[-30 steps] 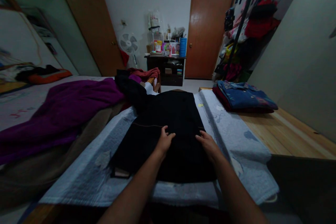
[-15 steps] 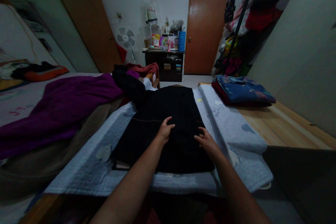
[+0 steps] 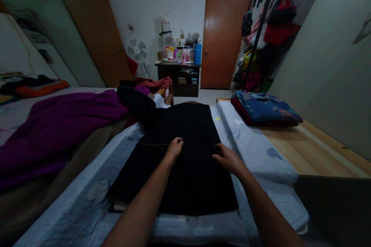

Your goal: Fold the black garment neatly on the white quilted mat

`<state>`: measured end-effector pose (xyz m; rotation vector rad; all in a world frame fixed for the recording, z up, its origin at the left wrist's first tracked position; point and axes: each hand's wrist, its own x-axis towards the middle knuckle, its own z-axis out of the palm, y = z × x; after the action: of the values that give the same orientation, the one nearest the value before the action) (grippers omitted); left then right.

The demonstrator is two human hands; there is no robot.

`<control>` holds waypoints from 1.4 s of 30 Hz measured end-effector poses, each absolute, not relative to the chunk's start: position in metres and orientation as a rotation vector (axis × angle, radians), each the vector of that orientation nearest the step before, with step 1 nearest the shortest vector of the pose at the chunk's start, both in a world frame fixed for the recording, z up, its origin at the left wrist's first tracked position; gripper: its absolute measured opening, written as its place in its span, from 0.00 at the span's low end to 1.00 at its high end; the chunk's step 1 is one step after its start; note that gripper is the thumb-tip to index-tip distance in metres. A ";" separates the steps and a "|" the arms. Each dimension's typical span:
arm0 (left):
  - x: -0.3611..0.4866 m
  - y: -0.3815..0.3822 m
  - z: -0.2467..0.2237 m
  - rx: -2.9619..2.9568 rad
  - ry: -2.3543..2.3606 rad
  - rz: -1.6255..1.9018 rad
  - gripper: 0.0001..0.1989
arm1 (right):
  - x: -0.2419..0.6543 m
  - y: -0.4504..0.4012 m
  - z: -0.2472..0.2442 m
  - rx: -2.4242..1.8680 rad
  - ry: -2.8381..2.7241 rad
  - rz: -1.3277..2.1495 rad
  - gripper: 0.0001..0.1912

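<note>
A black garment (image 3: 191,177) lies spread flat in front of me, with a thin light line across its left part and a pale patch at its near left corner. My left hand (image 3: 174,148) is on the middle of it, thumb and fingertips drawn together on the dark cloth. At the garment's right edge is my right hand (image 3: 227,158), its fingers bent and a gap showing between thumb and forefinger. Whether any cloth is caught in that gap is too dark to make out.
Under the garment is a light quilted cover (image 3: 255,154). A folded blue shirt (image 3: 263,106) tops a pile on the wooden board (image 3: 284,142) at right. Purple cloth (image 3: 72,112) lies at left. Farther back stand a fan (image 3: 137,50) and a dark cabinet (image 3: 174,79).
My left hand's spread thumb and fingers have come together on the black cloth. The right hand's fingers have bent in at the garment's edge. The view has tilted up slightly.
</note>
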<state>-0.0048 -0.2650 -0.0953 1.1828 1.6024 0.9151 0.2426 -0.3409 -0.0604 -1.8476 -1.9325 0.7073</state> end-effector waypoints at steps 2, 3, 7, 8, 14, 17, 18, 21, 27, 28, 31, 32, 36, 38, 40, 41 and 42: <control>-0.011 -0.252 -0.094 1.211 1.589 0.873 0.12 | 0.247 -0.316 -0.058 -1.831 -1.919 0.682 0.26; -0.015 -0.246 -0.094 1.220 1.578 0.849 0.12 | 0.249 -0.303 -0.059 -1.821 -1.903 0.668 0.25; -0.032 -0.234 -0.098 1.412 1.331 0.715 0.20 | 0.253 -0.246 -0.065 -1.764 -1.814 0.607 0.18; -0.037 -0.234 -0.100 1.498 1.240 0.681 0.22 | 0.254 -0.232 -0.067 -1.748 -1.796 0.592 0.16; -0.050 -0.241 -0.111 1.926 1.240 0.584 0.32 | 0.252 -0.152 -0.074 -1.744 -1.726 0.515 0.13; -0.044 -0.243 -0.115 2.060 1.348 0.556 0.33 | 0.246 -0.118 -0.075 -1.761 -1.702 0.497 0.12; -0.041 -0.243 -0.117 2.086 1.385 0.563 0.31 | 0.244 -0.108 -0.076 -1.768 -1.696 0.494 0.12; -0.032 -0.241 -0.124 2.133 1.492 0.590 0.27 | 0.239 -0.079 -0.076 -1.796 -1.682 0.496 0.12; -0.022 -0.240 -0.125 2.202 1.697 0.544 0.20 | 0.235 -0.040 -0.082 -1.857 -1.638 0.545 0.14; -0.022 -0.241 -0.124 2.210 1.721 0.535 0.18 | 0.234 -0.035 -0.084 -1.865 -1.630 0.547 0.14; -0.021 -0.242 -0.122 2.221 1.746 0.522 0.14 | 0.233 -0.024 -0.091 -1.886 -1.607 0.552 0.14; -0.021 -0.242 -0.122 2.220 1.740 0.518 0.13 | 0.233 -0.021 -0.094 -1.888 -1.599 0.556 0.13; -0.021 -0.243 -0.120 2.223 1.673 0.497 0.09 | 0.234 -0.010 -0.109 -1.864 -1.550 0.572 0.10; -0.020 -0.244 -0.117 2.225 1.656 0.481 0.08 | 0.235 -0.006 -0.116 -1.840 -1.510 0.570 0.12; -0.019 -0.245 -0.115 2.222 1.658 0.458 0.07 | 0.235 -0.004 -0.122 -1.812 -1.467 0.561 0.14; -0.019 -0.245 -0.114 2.222 1.658 0.448 0.07 | 0.234 -0.003 -0.124 -1.798 -1.448 0.559 0.15; -0.019 -0.246 -0.113 2.223 1.658 0.441 0.07 | 0.234 -0.003 -0.126 -1.785 -1.430 0.557 0.16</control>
<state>-0.0190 -0.2457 -0.1132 2.2228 1.6576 0.4414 0.2340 -0.0033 -0.1259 -1.7847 -1.4305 0.5573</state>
